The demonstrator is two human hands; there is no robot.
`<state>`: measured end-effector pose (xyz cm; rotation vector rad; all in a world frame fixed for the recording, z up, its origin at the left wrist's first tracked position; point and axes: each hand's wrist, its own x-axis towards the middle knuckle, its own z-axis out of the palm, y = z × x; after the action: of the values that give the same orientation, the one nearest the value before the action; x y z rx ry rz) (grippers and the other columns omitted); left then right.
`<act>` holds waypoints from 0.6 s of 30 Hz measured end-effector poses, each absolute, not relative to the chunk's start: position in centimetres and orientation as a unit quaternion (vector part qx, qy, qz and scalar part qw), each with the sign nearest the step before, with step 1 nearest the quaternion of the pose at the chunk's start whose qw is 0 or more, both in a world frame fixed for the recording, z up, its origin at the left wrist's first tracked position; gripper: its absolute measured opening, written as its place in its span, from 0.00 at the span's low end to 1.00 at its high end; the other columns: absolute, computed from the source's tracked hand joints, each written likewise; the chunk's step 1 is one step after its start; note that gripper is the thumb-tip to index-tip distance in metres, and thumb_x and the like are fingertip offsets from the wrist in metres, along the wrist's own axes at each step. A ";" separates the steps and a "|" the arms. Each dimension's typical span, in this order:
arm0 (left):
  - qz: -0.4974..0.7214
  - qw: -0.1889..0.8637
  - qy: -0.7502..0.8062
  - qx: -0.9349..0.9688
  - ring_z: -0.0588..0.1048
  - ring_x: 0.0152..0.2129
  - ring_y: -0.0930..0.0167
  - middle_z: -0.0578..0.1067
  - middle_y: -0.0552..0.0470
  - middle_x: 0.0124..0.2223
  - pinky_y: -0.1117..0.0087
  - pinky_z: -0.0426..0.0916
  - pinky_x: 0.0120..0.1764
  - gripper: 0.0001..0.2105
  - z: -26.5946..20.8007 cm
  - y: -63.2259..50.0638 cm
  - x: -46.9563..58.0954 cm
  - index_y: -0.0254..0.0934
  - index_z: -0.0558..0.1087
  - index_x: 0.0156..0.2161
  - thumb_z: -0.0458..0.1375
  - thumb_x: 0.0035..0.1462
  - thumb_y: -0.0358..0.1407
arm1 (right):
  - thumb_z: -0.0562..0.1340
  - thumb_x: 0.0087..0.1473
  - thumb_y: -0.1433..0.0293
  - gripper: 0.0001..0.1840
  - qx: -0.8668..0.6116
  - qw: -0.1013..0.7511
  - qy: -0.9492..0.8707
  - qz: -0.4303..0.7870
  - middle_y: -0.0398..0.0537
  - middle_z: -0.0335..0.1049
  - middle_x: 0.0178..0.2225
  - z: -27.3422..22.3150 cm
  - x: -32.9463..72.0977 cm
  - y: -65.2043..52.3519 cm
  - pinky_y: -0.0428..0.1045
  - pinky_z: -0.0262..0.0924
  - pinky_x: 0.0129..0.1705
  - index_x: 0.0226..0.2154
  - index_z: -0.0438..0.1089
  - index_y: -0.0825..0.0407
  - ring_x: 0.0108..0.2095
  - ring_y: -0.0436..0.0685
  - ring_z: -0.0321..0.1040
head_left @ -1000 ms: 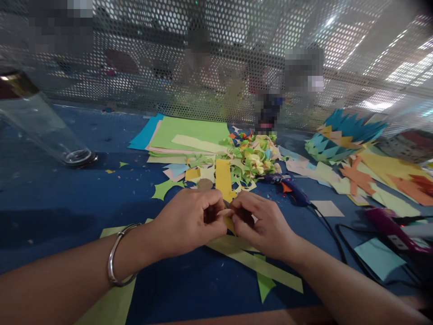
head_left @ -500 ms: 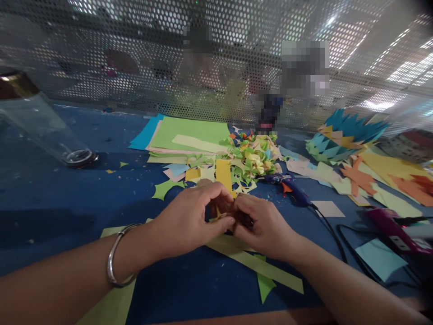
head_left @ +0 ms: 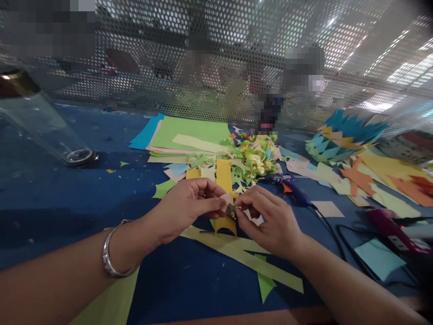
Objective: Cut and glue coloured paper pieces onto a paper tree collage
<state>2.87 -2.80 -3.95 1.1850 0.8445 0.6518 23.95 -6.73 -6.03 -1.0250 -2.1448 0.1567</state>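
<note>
My left hand [head_left: 192,205], a silver bangle [head_left: 107,257] on its wrist, pinches a small pale pink piece of paper [head_left: 226,198] between thumb and fingertips. Just to the right, my right hand [head_left: 270,219] is closed in a pinch close to that paper; a small dark, shiny thing shows by its fingertips, too small to name. Beneath both hands lies a yellow paper strip [head_left: 223,176] with curved cuts at its near end. Long pale yellow-green strips [head_left: 250,262] and a green scrap [head_left: 265,282] lie nearer to me.
Paper sheets [head_left: 192,128] are stacked behind a heap of small cut paper pieces [head_left: 257,158]. A blue glue gun [head_left: 294,189] lies right of my hands, its cord running toward a purple power strip [head_left: 389,230]. A clear jar [head_left: 47,122] stands left; a folded-paper bowl [head_left: 341,140] sits back right.
My hands have moved slightly apart, the right one shifting rightward. The pale pink paper in my left fingers and the yellow strip's cut end now show between them.
</note>
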 end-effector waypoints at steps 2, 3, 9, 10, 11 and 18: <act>0.290 0.715 0.388 0.504 0.76 0.31 0.76 0.77 0.54 0.32 0.75 0.70 0.37 0.08 -3.8 -2.9 3.0 0.34 0.75 0.39 0.67 0.55 0.34 | 0.60 0.60 0.77 0.06 -0.381 0.367 -0.847 0.044 0.47 0.72 0.35 -6.2 23.8 -6.9 0.46 0.61 0.29 0.40 0.69 0.53 0.27 0.48 0.65; 0.285 0.719 0.390 0.499 0.76 0.31 0.76 0.78 0.54 0.32 0.76 0.70 0.37 0.08 -3.8 -3.0 3.0 0.34 0.75 0.39 0.67 0.55 0.34 | 0.61 0.60 0.76 0.06 -0.375 0.363 -0.852 0.036 0.48 0.73 0.36 -6.3 23.8 -6.9 0.46 0.62 0.29 0.41 0.69 0.53 0.29 0.49 0.67; 0.242 0.747 0.388 0.482 0.78 0.27 0.76 0.80 0.54 0.29 0.75 0.71 0.35 0.09 -3.7 -3.2 3.0 0.35 0.74 0.36 0.67 0.57 0.39 | 0.61 0.61 0.75 0.06 -0.364 0.344 -0.866 0.008 0.50 0.75 0.37 -6.7 23.9 -6.9 0.50 0.66 0.34 0.42 0.69 0.51 0.36 0.55 0.73; 0.239 0.749 0.388 0.481 0.79 0.28 0.76 0.80 0.54 0.29 0.75 0.71 0.36 0.10 -3.7 -3.2 3.0 0.35 0.73 0.35 0.67 0.57 0.39 | 0.61 0.62 0.74 0.06 -0.367 0.342 -0.865 0.013 0.49 0.74 0.37 -6.7 23.9 -6.9 0.50 0.66 0.34 0.42 0.69 0.51 0.35 0.55 0.73; 0.237 0.750 0.389 0.480 0.79 0.28 0.75 0.81 0.53 0.29 0.74 0.72 0.36 0.09 -3.8 -3.3 3.0 0.35 0.73 0.35 0.66 0.57 0.39 | 0.61 0.62 0.74 0.05 -0.371 0.341 -0.863 0.021 0.49 0.74 0.37 -6.7 23.9 -6.9 0.50 0.66 0.33 0.42 0.69 0.51 0.35 0.54 0.72; 0.269 0.730 0.376 0.503 0.79 0.31 0.75 0.78 0.55 0.32 0.73 0.72 0.39 0.07 -4.1 -3.4 3.3 0.34 0.76 0.34 0.66 0.57 0.36 | 0.60 0.60 0.75 0.04 -0.404 0.380 -0.823 0.121 0.44 0.69 0.30 -6.3 23.5 -7.0 0.47 0.62 0.29 0.36 0.69 0.51 0.28 0.50 0.66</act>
<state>3.26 -3.41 -4.06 1.1079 0.8269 0.5929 23.50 -6.95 -6.29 -1.0316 -2.1014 0.3082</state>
